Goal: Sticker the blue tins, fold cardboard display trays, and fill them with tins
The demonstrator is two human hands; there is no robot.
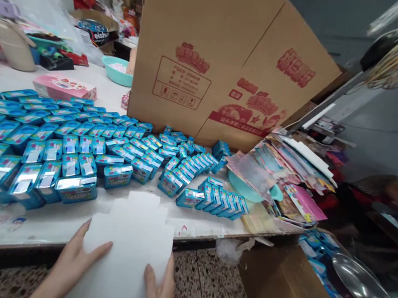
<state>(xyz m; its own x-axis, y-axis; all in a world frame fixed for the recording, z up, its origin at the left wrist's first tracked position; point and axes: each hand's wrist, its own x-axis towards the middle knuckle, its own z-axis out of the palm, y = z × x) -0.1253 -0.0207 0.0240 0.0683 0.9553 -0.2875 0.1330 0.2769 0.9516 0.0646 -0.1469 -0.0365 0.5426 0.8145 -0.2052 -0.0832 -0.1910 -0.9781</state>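
Note:
A flat white card blank [128, 249] is held over the table's front edge by both my hands. My left hand [68, 267] grips its left side, thumb on top and fingers underneath. My right hand [159, 295] grips its lower right side the same way. Just beyond the card, rows of small shiny blue boxes [69, 147] cover the white table [56, 224], several standing on edge in lines near the middle.
A large brown carton [222, 56] stands at the back of the table. Printed sheets [286, 174] lie piled over a teal bowl [249, 188] at the right. An open carton [289, 291] with a steel bowl [366, 289] sits on the floor. Another person [397, 195] is at the right.

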